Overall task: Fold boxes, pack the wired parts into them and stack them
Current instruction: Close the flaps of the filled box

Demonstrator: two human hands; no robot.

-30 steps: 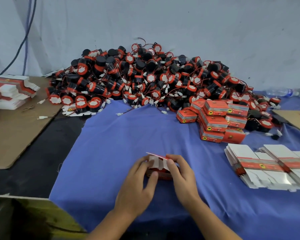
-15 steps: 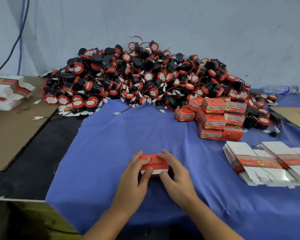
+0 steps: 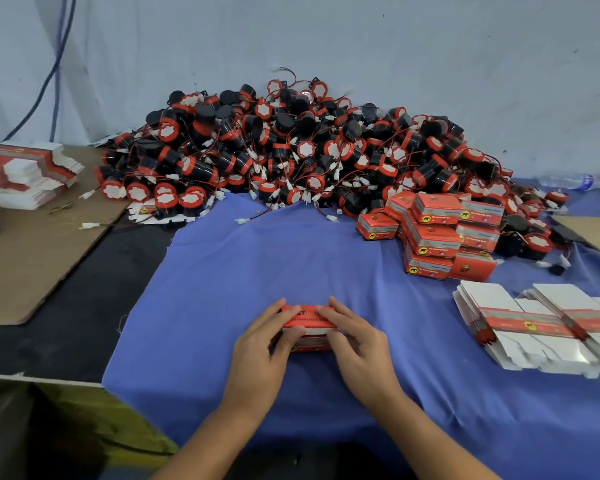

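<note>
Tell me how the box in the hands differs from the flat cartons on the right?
The held box is folded up; the flat cartons lie unfolded in piles. The left hand and right hand grip the held box; nothing touches the flat cartons. The held box shows mostly red, the flat cartons mostly white. Both share red printing.

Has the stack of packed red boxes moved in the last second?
No. The stack of packed boxes still sits right behind the flat box blanks, against the pile of wired parts.
</note>
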